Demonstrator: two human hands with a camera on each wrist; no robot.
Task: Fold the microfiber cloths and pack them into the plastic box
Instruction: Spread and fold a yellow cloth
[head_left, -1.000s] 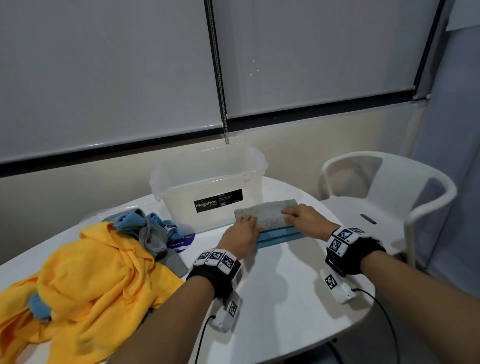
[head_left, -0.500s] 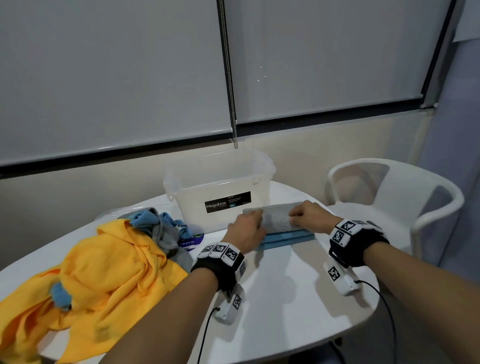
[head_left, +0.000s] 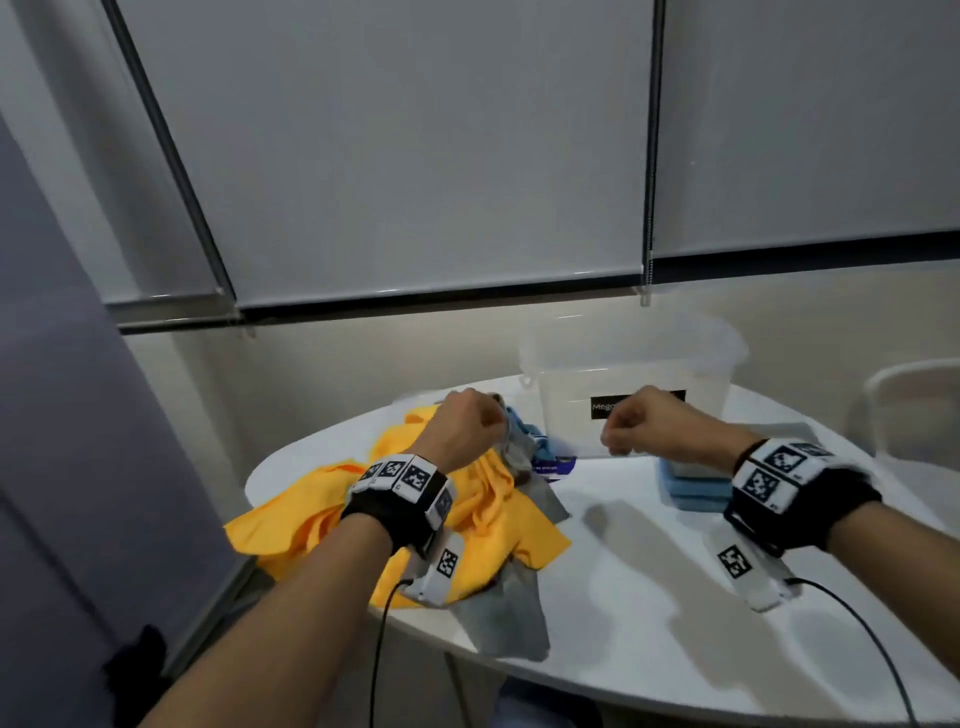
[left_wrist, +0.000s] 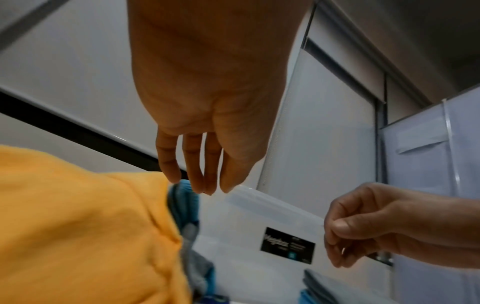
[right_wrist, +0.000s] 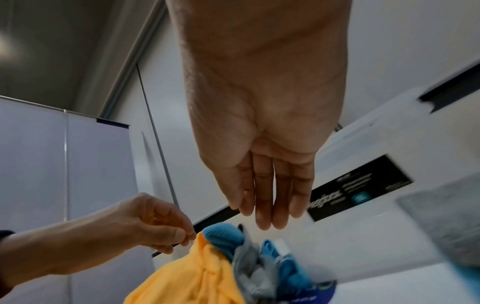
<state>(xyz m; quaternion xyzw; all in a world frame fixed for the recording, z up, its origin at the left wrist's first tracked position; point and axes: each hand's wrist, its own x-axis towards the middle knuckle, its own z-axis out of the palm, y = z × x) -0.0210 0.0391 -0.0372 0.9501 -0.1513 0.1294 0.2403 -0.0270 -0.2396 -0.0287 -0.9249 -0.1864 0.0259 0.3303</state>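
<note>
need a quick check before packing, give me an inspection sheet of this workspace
surface: white round table, no spills seen
job's things: plastic box, contents unclear; folded stack beside it; yellow cloth, grey cloth, blue cloths piled unfolded
clutter: blue-labelled packet by the pile
grippers: left hand over the pile, fingers curled, grip unclear; right hand loosely curled, empty
cables: wrist camera cables cross the table edge
surroundings: roller blinds, white chair
</note>
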